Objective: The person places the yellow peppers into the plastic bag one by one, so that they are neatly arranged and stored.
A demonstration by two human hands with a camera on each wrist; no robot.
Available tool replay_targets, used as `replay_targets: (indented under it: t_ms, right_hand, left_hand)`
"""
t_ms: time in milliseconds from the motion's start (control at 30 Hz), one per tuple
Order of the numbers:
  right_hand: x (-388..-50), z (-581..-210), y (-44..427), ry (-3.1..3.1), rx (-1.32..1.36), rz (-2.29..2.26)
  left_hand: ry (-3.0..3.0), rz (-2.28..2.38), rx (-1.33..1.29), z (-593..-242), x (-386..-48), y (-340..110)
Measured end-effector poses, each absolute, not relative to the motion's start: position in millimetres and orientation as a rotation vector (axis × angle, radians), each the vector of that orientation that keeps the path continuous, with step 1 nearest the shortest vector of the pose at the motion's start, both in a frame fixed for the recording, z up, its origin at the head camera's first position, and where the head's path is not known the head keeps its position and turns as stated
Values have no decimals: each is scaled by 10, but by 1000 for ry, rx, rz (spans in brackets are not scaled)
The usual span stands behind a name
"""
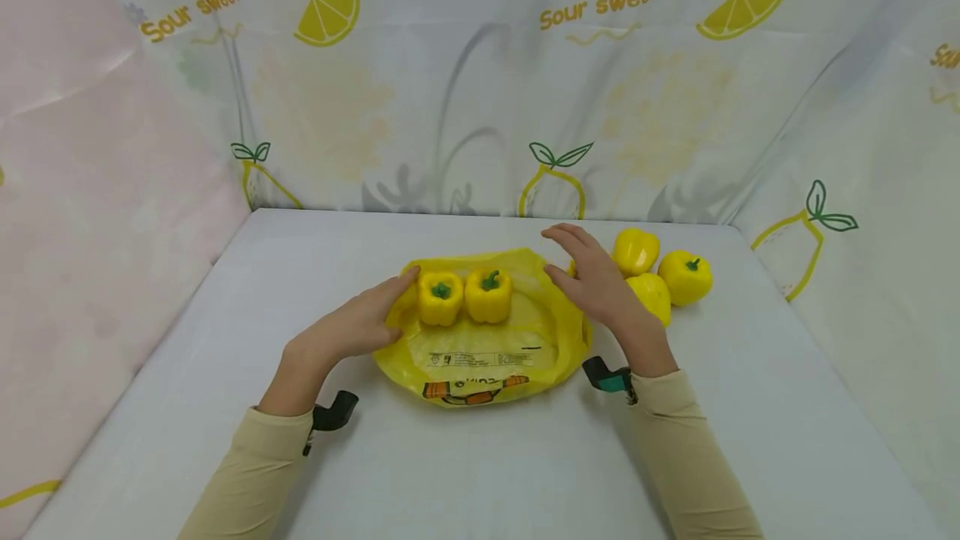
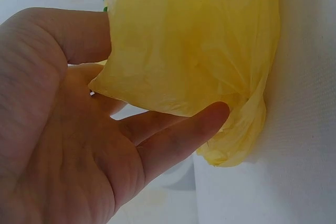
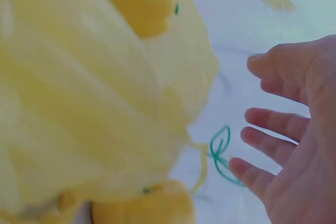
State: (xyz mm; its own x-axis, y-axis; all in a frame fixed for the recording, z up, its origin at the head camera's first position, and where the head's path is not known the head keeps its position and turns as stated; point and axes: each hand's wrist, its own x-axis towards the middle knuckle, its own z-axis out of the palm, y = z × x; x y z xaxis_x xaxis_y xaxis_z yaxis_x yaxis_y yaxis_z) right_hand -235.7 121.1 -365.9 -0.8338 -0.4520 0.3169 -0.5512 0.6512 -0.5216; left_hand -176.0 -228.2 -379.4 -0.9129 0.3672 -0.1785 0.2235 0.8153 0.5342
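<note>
Yellow bag [image 1: 453, 394] gapes on the surface [image 1: 480, 473], two peppers [image 1: 489, 307] within its mouth. Left hand [image 1: 352, 326] loosely spread, touching its edge; right hand [image 1: 600, 283] spread, holding nothing. Risk: limp plastic could fold inward if snagged, tipping peppers.

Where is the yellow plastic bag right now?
In the head view, the yellow plastic bag lies on the white table between the left hand and right hand.

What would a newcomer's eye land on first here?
Probably the wide-open yellow plastic bag on the white table, two blocky green-stemmed yellow bell peppers inside. Next come the bare left hand and bare right hand at its sides, then more yellow bell peppers further right.
</note>
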Motion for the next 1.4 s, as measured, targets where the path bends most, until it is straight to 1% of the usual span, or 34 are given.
replay_targets:
  t_ms: [233, 367, 533, 933, 1067, 1400]
  right_hand:
    - [-2451, -3673, 1487, -2914, 636, 884]
    - [-2488, -3721, 1551, -3045, 583, 810]
    - [-2508, -3814, 1579, -3137, 602, 631]
    - [-2510, -3906, 1540, -3086, 645, 355]
    - [-2521, -3917, 1529, -3097, 608, 422]
    - [-2552, -3843, 1581, -3009, 436, 854]
  left_hand:
    - [2720, 757, 439, -3816, -1775, -2280]
    - [2727, 756, 444, -3824, -1774, -2278]
    - [2729, 754, 443, -3823, -1771, -2276]
    - [2720, 731, 403, -3830, -1769, -2274]
    - [2724, 734, 406, -3847, -1767, -2282]
    - [2725, 732, 411, -3856, -1780, -2284]
